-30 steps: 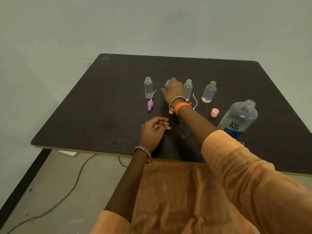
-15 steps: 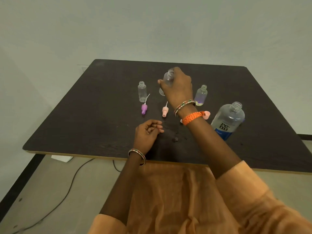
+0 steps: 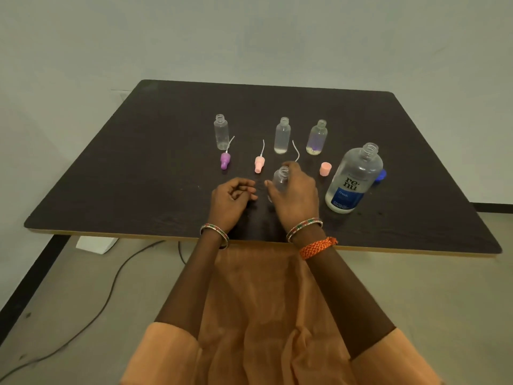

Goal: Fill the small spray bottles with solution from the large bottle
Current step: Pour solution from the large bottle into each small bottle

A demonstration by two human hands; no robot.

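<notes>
I see the right hand point(image 3: 295, 194) curled around a small clear plastic spray bottle point(image 3: 279, 180) near the front of the dark table point(image 3: 111, 176). The bottle's long axis stands nearly upright, open neck up. The left hand point(image 3: 230, 201) rests beside it, fingers loosely curled, holding nothing. The large clear uncapped solution bottle point(image 3: 354, 180) stands upright just right of the right hand.
</notes>
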